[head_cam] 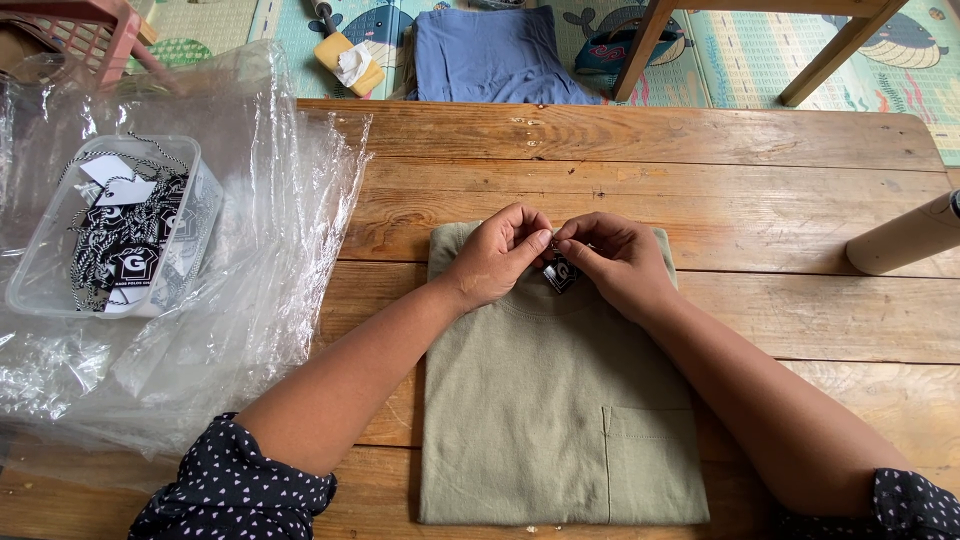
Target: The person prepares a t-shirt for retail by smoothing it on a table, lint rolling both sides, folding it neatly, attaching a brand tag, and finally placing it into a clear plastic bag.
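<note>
A folded olive-green T-shirt (555, 420) with a chest pocket lies on the wooden table (700, 180) in front of me. My left hand (497, 255) and my right hand (615, 262) meet at its collar, fingers pinched together. Between them hangs a small black-and-white hang tag (560, 273), held against the neckline by both hands. The string of the tag is hidden under my fingers.
A clear plastic tub (60, 260) with several black-and-white tags on cords sits at the left on crumpled clear plastic sheeting (270, 250). A cardboard tube (905, 238) lies at the right edge. Beyond the table are a blue garment (490, 55), wooden chair legs (640, 50) and a patterned mat.
</note>
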